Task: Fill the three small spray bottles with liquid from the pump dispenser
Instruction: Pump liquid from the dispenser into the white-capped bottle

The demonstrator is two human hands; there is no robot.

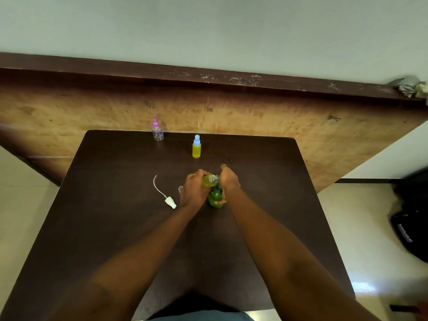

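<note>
head | left hand [194, 189] curled round small tilted bottle [209, 180], part-full yellow, mouth at top of green dispenser [215, 198] | right hand [228, 181] wrapped on dispenser, mid bench [115, 228] | spray cap [170, 202] with tube left of dispenser | blue-capped yellow bottle [196, 147] behind dispenser | pink-capped clear bottle [157, 130] farther behind, left

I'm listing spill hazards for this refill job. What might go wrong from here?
1. The held bottle, tilted in the left hand against the dispenser, already holds yellow liquid; more pumping may overflow it or miss its neck and wet the table.
2. The right hand grips the dispenser; a hard press might tip it.
3. The spray head lies on the table by the left wrist; a sweep could knock it away or dirty its tube.
</note>
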